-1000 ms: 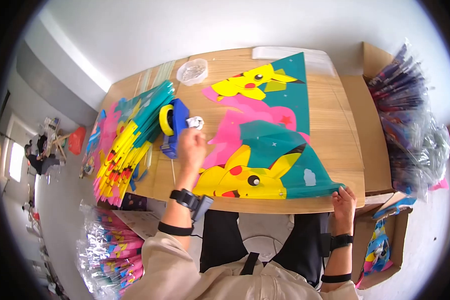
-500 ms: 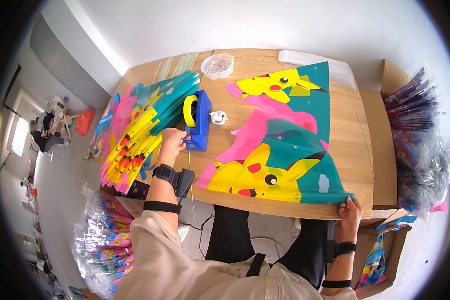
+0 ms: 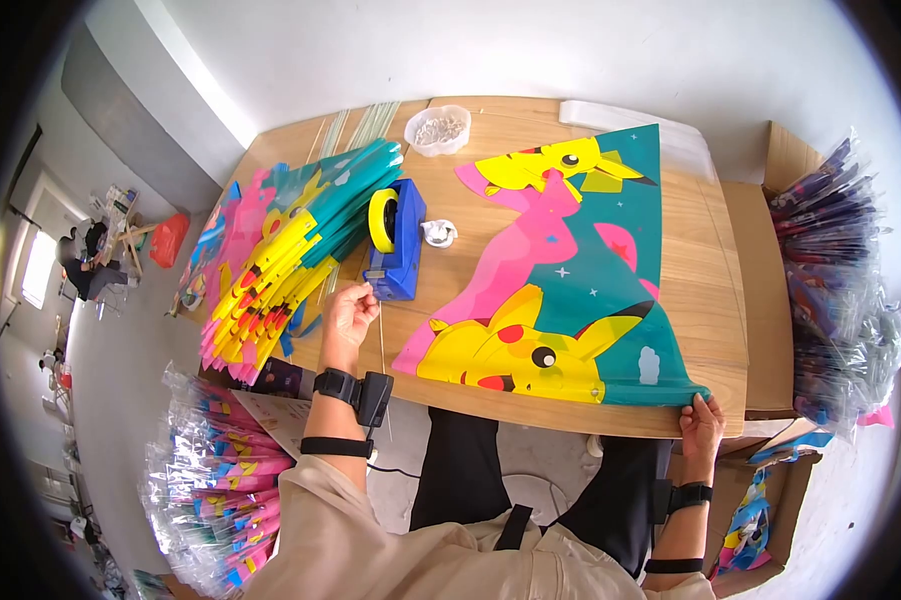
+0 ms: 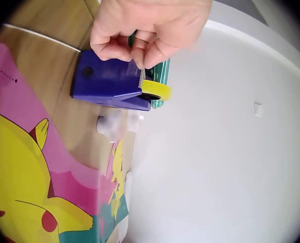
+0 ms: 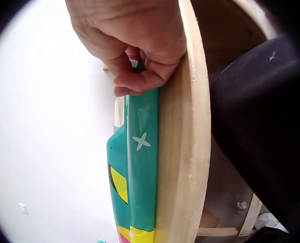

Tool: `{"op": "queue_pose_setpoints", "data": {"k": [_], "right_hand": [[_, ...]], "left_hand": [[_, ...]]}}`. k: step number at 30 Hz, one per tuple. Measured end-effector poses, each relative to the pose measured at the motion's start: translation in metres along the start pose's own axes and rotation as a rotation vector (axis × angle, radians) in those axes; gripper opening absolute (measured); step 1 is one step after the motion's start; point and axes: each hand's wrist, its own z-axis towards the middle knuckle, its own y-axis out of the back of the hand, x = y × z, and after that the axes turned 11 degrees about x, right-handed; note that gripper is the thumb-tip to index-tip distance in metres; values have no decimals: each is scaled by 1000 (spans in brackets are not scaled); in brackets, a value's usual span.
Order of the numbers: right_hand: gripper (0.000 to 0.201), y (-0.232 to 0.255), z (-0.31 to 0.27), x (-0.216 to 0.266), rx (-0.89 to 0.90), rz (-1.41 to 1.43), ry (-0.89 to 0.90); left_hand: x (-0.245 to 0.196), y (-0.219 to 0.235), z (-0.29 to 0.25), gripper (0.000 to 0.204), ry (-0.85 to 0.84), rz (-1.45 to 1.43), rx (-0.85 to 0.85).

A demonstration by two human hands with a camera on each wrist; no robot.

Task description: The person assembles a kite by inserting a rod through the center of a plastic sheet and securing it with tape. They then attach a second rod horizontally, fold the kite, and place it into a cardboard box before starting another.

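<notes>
My left hand (image 3: 348,318) is at the front end of a blue tape dispenser (image 3: 402,250) with a yellow-cored roll (image 3: 381,222). Thumb and fingertips pinch the end of clear tape (image 4: 132,69) by the serrated cutter in the left wrist view. On the table's right half lies a printed plastic sheet (image 3: 625,240) in teal, pink and yellow with cartoon figures. Its near edge is folded over into a narrow band (image 5: 142,167). My right hand (image 3: 702,425) pinches the end of that band at the table's near right corner.
Left of the dispenser lies a pile of printed sheets (image 3: 270,260). A clear tub (image 3: 438,130) of small pieces stands behind, with a crumpled white wad (image 3: 438,233) beside the dispenser. A thin rod (image 3: 381,345) crosses the near edge. Boxes of bagged goods (image 3: 830,270) flank the right.
My left hand has gone from the dispenser's right side to its front end, then slightly toward me. The sheet's pink middle part has shifted. My right hand keeps its hold on the corner.
</notes>
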Motion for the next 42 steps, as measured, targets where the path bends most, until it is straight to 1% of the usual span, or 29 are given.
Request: {"op": "queue_pose_setpoints", "data": {"k": [1, 3, 4, 6, 7, 9, 10, 11, 12, 13, 14, 15, 16, 17, 18, 19, 20, 21, 23, 24, 26, 28, 29, 30, 31, 35, 42], "right_hand": [[4, 0, 0, 0, 1, 2, 0], [4, -1, -1, 2, -2, 9, -7], [4, -1, -2, 3, -5, 16, -15], [6, -1, -4, 5, -17, 30, -16], [9, -1, -5, 6, -28, 43, -17], [9, -1, -7, 7, -24, 49, -20], [10, -2, -7, 7, -19, 53, -20], [10, -3, -8, 7, -31, 60, -18], [10, -5, -8, 5, -48, 53, -17], [10, -8, -10, 6, -71, 47, -13], [11, -20, -15, 12, -134, -4, -5], [11, -22, -16, 14, -154, -76, -31], [11, -19, -18, 10, -129, -57, 22], [9, -21, -22, 13, -140, -91, 21], [7, -18, -22, 14, -130, -151, 28], [6, -18, -24, 15, -162, -145, 13], [7, -15, -23, 12, -173, -100, 33], [8, -11, -21, 6, -173, -31, 66], [9, -11, -22, 6, -179, -1, 63], [9, -12, -23, 6, -169, 6, 71], [14, -9, -23, 4, -143, 59, 61], [20, -9, -25, 7, -121, 79, 31], [21, -8, -26, 9, -89, 96, 23], [21, -6, -27, 9, -103, 104, 24], [21, -6, -27, 8, -80, 130, 23], [20, 0, -28, 5, -16, 190, 37], [20, 3, -31, 4, 46, 254, 65]], "left_hand": [[1, 2, 0, 10, 0, -1, 0], [3, 7, 2, 12, 191, -92, 34], [4, 8, 3, 12, 192, -91, 35], [4, 9, 5, 16, 279, -166, 49], [4, 9, 7, 16, 280, -162, 49], [5, 6, 10, 17, 364, -173, 9], [16, 22, 23, 17, 369, -166, 12], [35, 52, 43, 18, 418, -68, 94], [49, 68, 51, 19, 469, 30, 179], [35, 21, 7, 21, 453, 35, 76], [45, 11, -14, 22, 280, 89, 198], [57, 9, -13, 21, 252, 200, 262], [56, -21, -19, 19, 246, 296, 303], [65, -41, -21, 15, 213, 367, 211], [62, -77, -28, 11, 241, 519, 227], [67, -102, -31, 9, 221, 605, 335], [70, -125, -33, 8, 188, 684, 439], [73, -156, -41, 8, 210, 692, 479], [86, -221, -64, 8, 163, 741, 740], [94, -245, -73, 8, 176, 752, 767], [119, -290, -92, 7, 231, 848, 928], [148, -328, -108, 6, 209, 906, 1116], [162, -343, -114, 7, 237, 917, 1173], [175, -357, -119, 8, 263, 926, 1228], [188, -368, -122, 6, 310, 916, 1255], [236, -389, -124, 4, 315, 1000, 1350], [255, -402, -124, 4, 330, 1121, 1371]]}}
